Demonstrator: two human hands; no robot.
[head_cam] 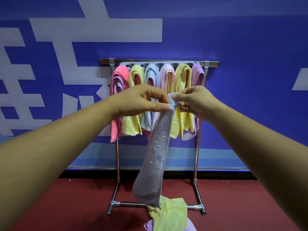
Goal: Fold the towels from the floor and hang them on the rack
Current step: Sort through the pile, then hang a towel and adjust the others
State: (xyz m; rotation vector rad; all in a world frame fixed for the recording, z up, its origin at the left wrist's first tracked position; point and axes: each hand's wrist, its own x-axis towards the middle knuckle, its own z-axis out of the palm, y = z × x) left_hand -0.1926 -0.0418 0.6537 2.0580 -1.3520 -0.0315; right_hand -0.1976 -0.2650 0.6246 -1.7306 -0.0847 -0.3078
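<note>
Head view. Your hands cover the middle of the rack [197, 155]. The midsections of the hung towels [182, 75] sit behind your knuckles, and the held towel [155, 157] hides part of the rack's lower crossbar. Both forearms run off the lower corners of the frame. At bottom centre a purple towel [149, 225] is cut off by the frame edge. The held towel's lower tip overlaps a yellow towel [171, 214] on the floor [66, 205]; whether it touches or hangs just above, can't tell.

Left hand [143, 101]: thumb and curled fingers pinch the held towel's top end, centre frame. Right hand [196, 101]: fingertips pinch the pale blue top edge just beside your left thumb, lower fingers curled under. The held towel hangs from that grip as one narrow strip, straight down in front of the rack.

Counts: two hands, one held towel, one rack. Six hung bundles across the top bar, left to right: pink, yellow, blue, pale pink, yellow, purple. Several show a second colour inside the fold, so the number of single towels up there can't be told. Floor pile shows two colours, yellow and purple. Behind is a blue wall [250, 39] with large white shapes, cut off at left and right.
</note>
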